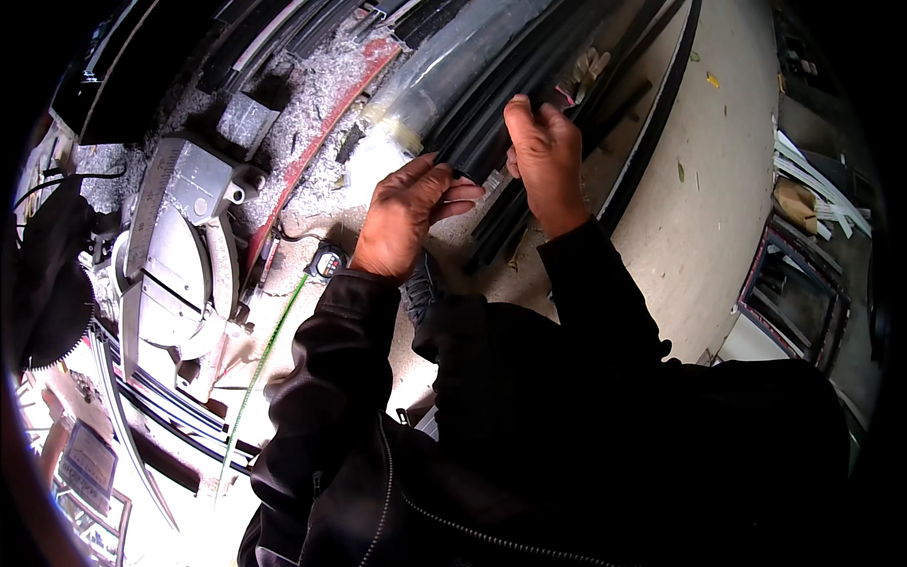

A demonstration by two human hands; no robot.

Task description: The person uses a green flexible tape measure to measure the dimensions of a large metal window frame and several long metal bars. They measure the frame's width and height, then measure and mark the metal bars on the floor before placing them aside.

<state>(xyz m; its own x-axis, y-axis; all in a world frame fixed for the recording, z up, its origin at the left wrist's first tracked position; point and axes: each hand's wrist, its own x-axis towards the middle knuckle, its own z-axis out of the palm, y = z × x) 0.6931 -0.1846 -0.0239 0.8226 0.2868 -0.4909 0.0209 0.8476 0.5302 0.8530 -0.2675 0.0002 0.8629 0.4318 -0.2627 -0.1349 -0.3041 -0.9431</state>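
Note:
Long dark profiles [484, 132] run from in front of me toward the top of the view. At their near end is my left hand [402, 213], its thumb and fingers closed around the edge of the bundle. My right hand [548, 156] is curled just to the right, over the profiles, with thumb and forefinger drawn together. Whatever it grips is hidden by the fingers. Clear plastic wrapping [444, 61] covers a bundle to the left of the dark profiles. Below and left of my left hand lies a tape measure [327, 261] with its green tape [260, 364] pulled out.
A cutting saw with a metal base [175, 274] and toothed round blade [59, 293] stands at left. Metal shavings [312, 99] lie around a red curved strip [321, 142]. At right are white strips [824, 180] and a rectangular frame [792, 283] on the floor.

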